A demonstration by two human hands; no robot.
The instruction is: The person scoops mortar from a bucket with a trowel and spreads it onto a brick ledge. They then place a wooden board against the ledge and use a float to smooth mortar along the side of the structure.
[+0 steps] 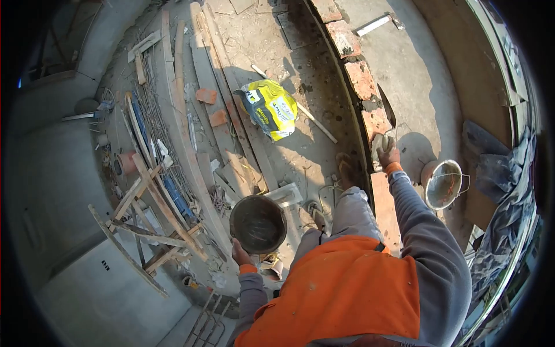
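Note:
My left hand [241, 254] grips the side of a round dark bucket [258, 200], tilted so that its inside faces up at me; grey residue coats it. My right hand [388, 152] is closed round the handle of a trowel [388, 109], whose dark pointed blade lies along the right edge of the brick course. Beneath and ahead of that hand, a row of orange-red bricks [362, 80] with grey mortar between them runs away from me. Part of the trowel's handle is hidden by my fingers.
A metal pail [441, 185] with a wire handle stands right of the bricks. A hammer-like tool [376, 25] lies farther off. Left of the course are a yellow bag [270, 110], long planks [173, 98], loose brick pieces [206, 96] and a wooden sawhorse frame [144, 231].

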